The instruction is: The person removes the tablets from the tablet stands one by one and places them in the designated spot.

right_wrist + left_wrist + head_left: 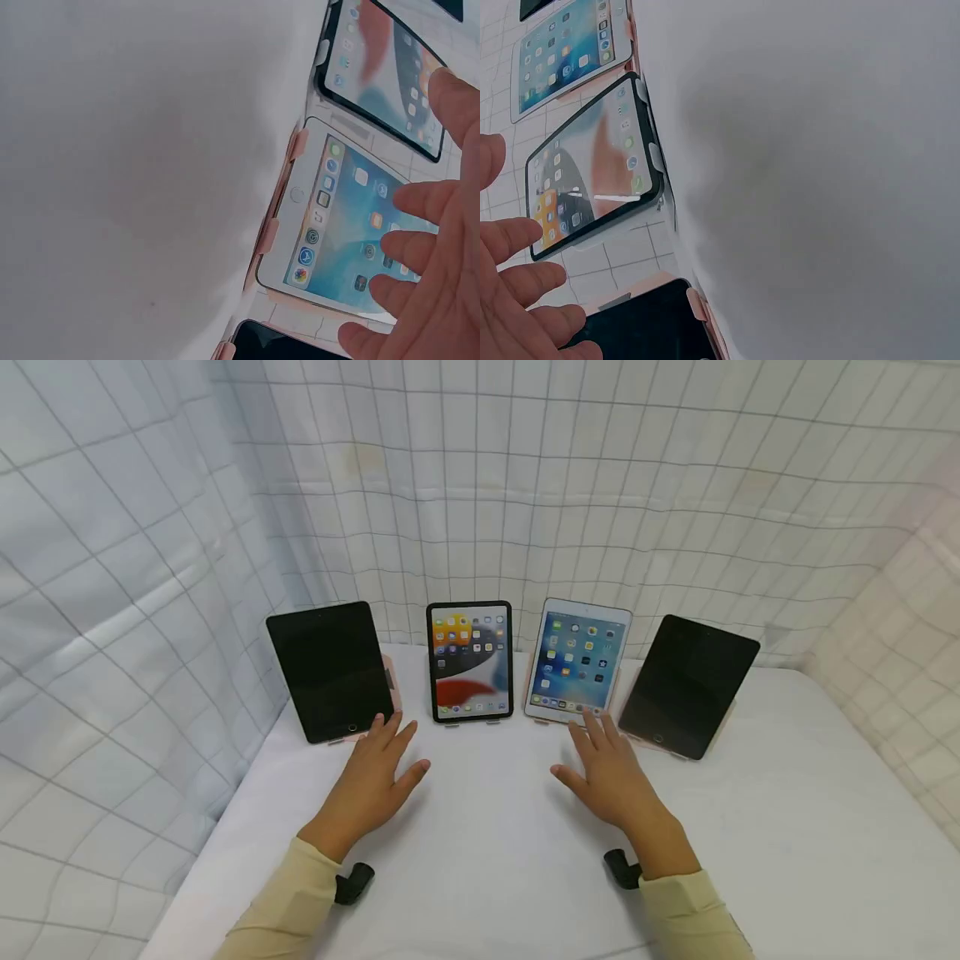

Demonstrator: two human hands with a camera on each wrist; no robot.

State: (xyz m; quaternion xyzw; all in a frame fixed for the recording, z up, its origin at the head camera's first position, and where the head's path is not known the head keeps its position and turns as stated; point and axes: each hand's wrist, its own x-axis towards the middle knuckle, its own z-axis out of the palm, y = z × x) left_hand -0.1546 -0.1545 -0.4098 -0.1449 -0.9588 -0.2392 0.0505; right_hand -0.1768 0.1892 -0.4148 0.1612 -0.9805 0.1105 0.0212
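Hands (375,772) flat, four propped tablets (470,662) beyond

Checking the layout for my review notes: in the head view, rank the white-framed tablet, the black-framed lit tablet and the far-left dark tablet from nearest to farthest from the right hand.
From the right hand:
1. White-framed tablet, just ahead of the fingertips.
2. Black-framed lit tablet, next to the left.
3. Far-left dark tablet, past the left hand.

Head view high, looking down; wrist views close, sideways (sharing lit tablets (471,660)).
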